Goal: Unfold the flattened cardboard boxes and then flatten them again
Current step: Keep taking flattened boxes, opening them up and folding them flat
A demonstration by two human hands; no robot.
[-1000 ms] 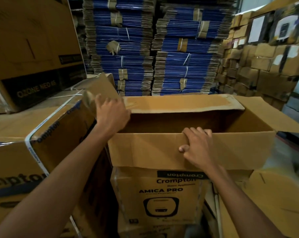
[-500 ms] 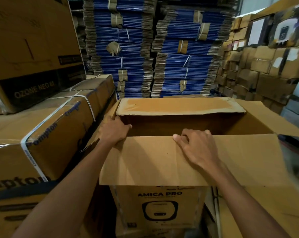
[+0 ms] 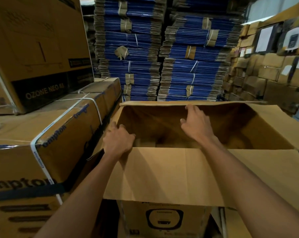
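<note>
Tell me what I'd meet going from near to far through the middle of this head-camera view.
Near flap → left hand gripping the left wall → right hand touching the far flap → blue stacks of flattened cartons.

box [image 3: 162, 172] open | left hand [image 3: 118, 142] grips left side | right hand [image 3: 196, 125] touches far side

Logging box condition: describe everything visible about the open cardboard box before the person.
The cardboard box is plain brown board, unfolded, mouth up. Its near flap hangs outward, the right flap splays out, the far flap stands raised. The left hand grips its left corner; the right hand reaches its far flap.
</note>
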